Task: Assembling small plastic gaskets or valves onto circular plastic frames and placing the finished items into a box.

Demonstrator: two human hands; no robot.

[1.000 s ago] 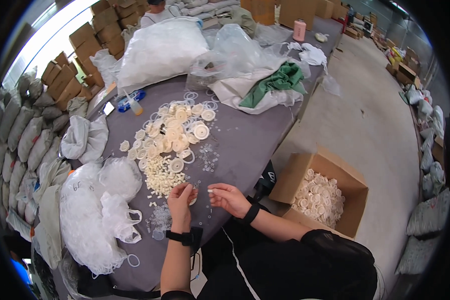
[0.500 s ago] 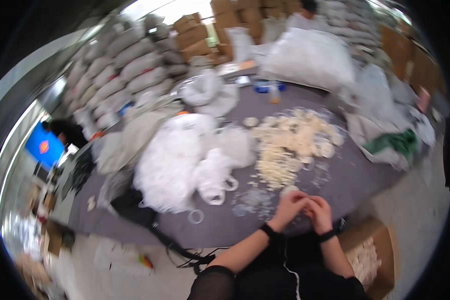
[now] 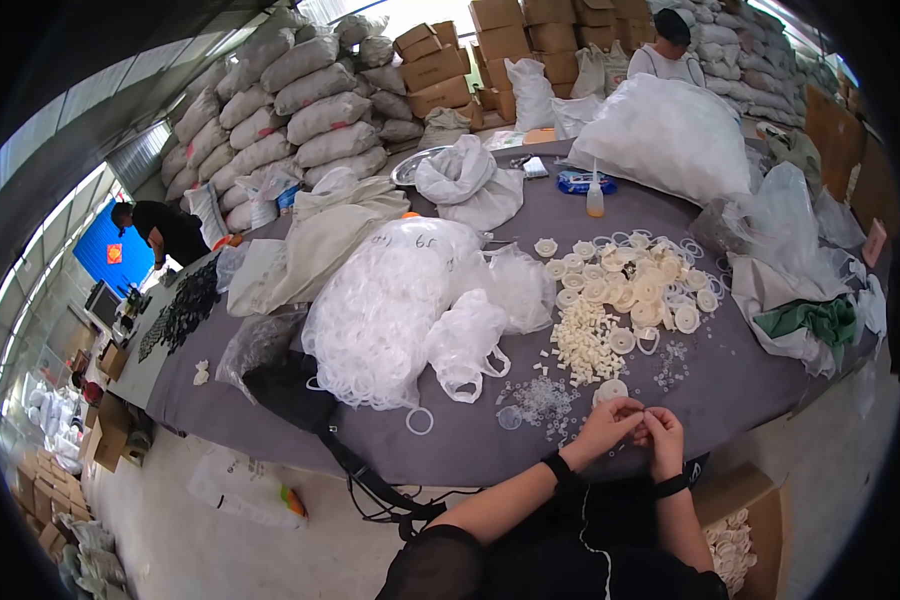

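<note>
My left hand [image 3: 610, 428] and my right hand [image 3: 663, 440] meet fingertip to fingertip at the near table edge. Both are closed in a pinch. Whatever sits between the fingers is too small and covered to name. Just beyond the left fingers is a round cream plastic disc [image 3: 611, 391]. Farther off lie a heap of small cream plastic pieces [image 3: 582, 345] and a spread of larger cream round parts [image 3: 635, 285] mixed with clear rings. Tiny clear pieces [image 3: 545, 402] are scattered left of my hands, with a smaller patch [image 3: 672, 365] beyond the right one.
Bags of white rings [image 3: 385, 310] fill the table's middle. A bottle with yellowish liquid [image 3: 595, 198] stands behind the heap, before a large white sack [image 3: 660, 135]. On the floor at right is a carton of cream parts [image 3: 760, 530]. Two other people are in the background.
The whole view has shifted, so table and hands appear farther right and a little lower, and the blur is gone. My hands stay pinched together near the disc.
</note>
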